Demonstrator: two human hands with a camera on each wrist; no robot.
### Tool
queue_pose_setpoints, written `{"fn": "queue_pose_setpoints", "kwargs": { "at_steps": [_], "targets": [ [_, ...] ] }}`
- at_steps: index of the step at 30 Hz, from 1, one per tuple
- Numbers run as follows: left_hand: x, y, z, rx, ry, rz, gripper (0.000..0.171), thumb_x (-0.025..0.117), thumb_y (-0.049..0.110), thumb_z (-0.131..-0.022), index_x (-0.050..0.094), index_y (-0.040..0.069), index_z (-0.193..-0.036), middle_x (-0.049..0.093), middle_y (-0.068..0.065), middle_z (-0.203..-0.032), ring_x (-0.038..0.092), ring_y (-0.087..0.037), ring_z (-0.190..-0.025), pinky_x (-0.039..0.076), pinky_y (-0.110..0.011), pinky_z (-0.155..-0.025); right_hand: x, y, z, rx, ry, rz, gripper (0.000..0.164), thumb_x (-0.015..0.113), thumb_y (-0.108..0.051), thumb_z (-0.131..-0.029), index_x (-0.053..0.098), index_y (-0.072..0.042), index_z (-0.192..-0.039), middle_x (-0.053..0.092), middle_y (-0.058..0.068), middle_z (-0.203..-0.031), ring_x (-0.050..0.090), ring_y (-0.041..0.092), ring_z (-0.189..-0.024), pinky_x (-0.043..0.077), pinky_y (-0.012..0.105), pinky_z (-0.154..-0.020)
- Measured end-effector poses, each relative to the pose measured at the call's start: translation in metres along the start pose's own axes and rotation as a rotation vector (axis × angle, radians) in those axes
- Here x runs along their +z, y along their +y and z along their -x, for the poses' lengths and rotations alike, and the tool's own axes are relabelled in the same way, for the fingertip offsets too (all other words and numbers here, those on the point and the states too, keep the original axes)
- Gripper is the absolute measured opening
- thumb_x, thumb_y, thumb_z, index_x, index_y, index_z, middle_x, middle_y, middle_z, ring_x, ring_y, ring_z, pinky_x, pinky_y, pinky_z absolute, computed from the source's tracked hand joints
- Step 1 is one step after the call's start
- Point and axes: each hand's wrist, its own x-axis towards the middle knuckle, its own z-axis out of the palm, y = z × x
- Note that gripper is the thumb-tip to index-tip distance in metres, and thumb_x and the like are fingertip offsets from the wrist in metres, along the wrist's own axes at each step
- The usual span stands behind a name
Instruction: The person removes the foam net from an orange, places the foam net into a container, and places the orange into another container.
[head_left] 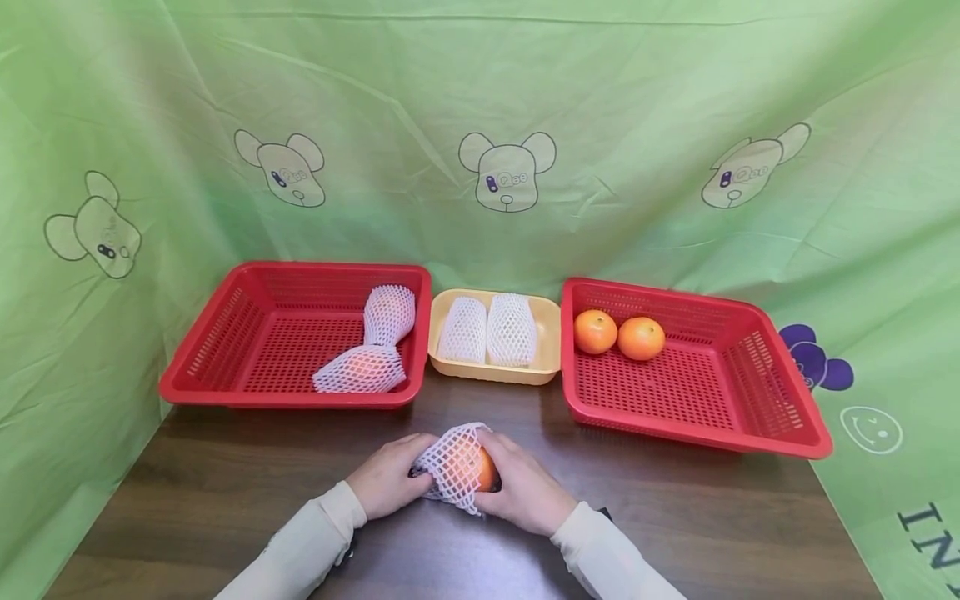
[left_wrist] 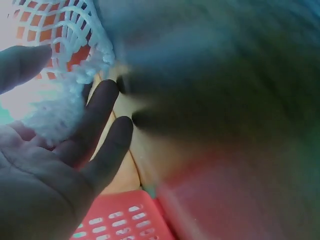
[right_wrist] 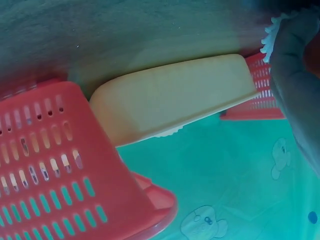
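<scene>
In the head view an orange (head_left: pixel 487 472) sits partly inside a white foam net sleeve (head_left: pixel 453 467), low over the front middle of the table. My left hand (head_left: pixel 387 478) holds the sleeve's left end, thumb in front. From the right, my right hand (head_left: pixel 527 490) grips the orange and the sleeve's open rim between thumb and fingers. The left wrist view has the net (left_wrist: pixel 62 30) stretched over orange skin, with two fingertips (left_wrist: pixel 122 130) extended beside it. At the right edge of the right wrist view, part of my right hand (right_wrist: pixel 295 75) shows beside the net's rim.
A red basket (head_left: pixel 296 400) at left holds two netted oranges (head_left: pixel 363 369). The yellow tray (head_left: pixel 495 375) in the middle contains two foam net sleeves (head_left: pixel 512 329). Two bare oranges (head_left: pixel 641 338) lie in the right red basket (head_left: pixel 697 433). A green cloth (head_left: pixel 390 217) hangs behind.
</scene>
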Motion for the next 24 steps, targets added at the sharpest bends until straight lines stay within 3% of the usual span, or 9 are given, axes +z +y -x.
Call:
{"fn": "queue_pose_setpoints", "kwargs": {
  "at_steps": [5,9,13,16,20,24],
  "targets": [
    [-0.004,0.006,0.0,-0.063,0.014,0.092,0.034,0.07,0.003,-0.086,0.065,0.013,-0.117,0.064,0.005,-0.11,0.058,-0.015,-0.1,0.048,-0.043,-0.092,-0.003,0.001,0.006,0.044,0.054,-0.018,0.08,0.083,-0.019,-0.07,0.049,0.0,-0.14,0.057,0.012,-0.126,0.059,0.022,-0.109,0.05,0.042,-0.095],
    [-0.014,0.012,0.001,-0.06,0.065,0.148,0.041,0.075,0.003,-0.085,0.06,0.015,-0.121,0.065,0.004,-0.105,0.06,-0.014,-0.096,0.049,-0.039,-0.088,-0.011,0.005,0.017,0.084,0.108,-0.01,0.078,0.085,-0.019,-0.069,0.051,-0.004,-0.137,0.056,0.007,-0.121,0.058,0.02,-0.106,0.05,0.042,-0.093],
    [-0.035,0.021,0.001,-0.031,0.075,0.203,0.044,0.076,0.003,-0.085,0.053,0.013,-0.121,0.065,0.002,-0.099,0.06,-0.014,-0.089,0.05,-0.033,-0.08,-0.021,0.01,0.029,0.143,0.143,-0.009,0.075,0.088,-0.022,-0.071,0.053,-0.009,-0.136,0.055,0.003,-0.119,0.058,0.017,-0.101,0.05,0.042,-0.088],
    [-0.057,0.031,-0.004,-0.004,0.065,0.225,0.031,0.073,0.002,-0.087,0.057,0.013,-0.111,0.063,0.002,-0.093,0.059,-0.016,-0.085,0.051,-0.032,-0.075,-0.026,0.014,0.036,0.171,0.158,-0.011,0.074,0.089,-0.024,-0.072,0.053,-0.011,-0.136,0.054,0.001,-0.12,0.059,0.016,-0.099,0.051,0.042,-0.086],
    [-0.09,0.046,-0.024,0.034,0.055,0.145,0.015,0.064,0.004,-0.091,0.066,0.012,-0.103,0.061,0.001,-0.087,0.055,-0.017,-0.079,0.05,-0.033,-0.069,-0.031,0.018,0.042,0.187,0.182,-0.004,0.075,0.089,-0.026,-0.072,0.054,-0.01,-0.136,0.055,0.001,-0.119,0.06,0.015,-0.098,0.051,0.042,-0.087],
    [-0.117,0.058,-0.059,0.014,0.014,-0.001,0.025,0.054,0.007,-0.095,0.069,0.007,-0.115,0.065,-0.005,-0.094,0.057,-0.02,-0.085,0.051,-0.037,-0.078,-0.032,0.02,0.046,0.206,0.18,-0.005,0.077,0.089,-0.027,-0.073,0.053,-0.009,-0.138,0.055,0.0,-0.119,0.06,0.015,-0.098,0.051,0.042,-0.088]
  ]
}}
